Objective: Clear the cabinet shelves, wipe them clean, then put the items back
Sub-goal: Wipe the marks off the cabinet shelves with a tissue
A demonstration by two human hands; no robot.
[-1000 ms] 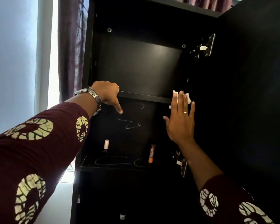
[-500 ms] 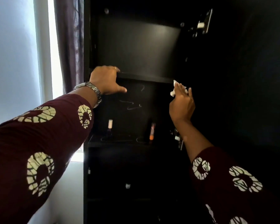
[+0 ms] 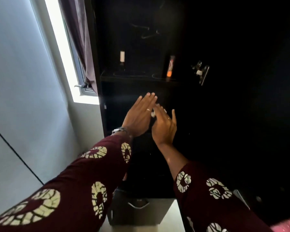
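Left hand point(image 3: 138, 115) and right hand point(image 3: 164, 127) both flat, fingers straight, side by side before the cabinet point(image 3: 140, 81). White tissue point(image 3: 152, 114) peeks between them, touching both.

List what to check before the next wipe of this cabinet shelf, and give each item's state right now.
1. Have the white wiping tissue in hand: ok, it sits between the left hand and the right hand.
2. Grip on tissue: cannot tell, mostly hidden.
3. Clear the dark cabinet shelf: not ok, a white-capped small bottle and an orange tube stand on it.
4. Shelf surface clean: not ok, pale scribble marks show.
5. Black back panel clean: not ok, scribbled too.
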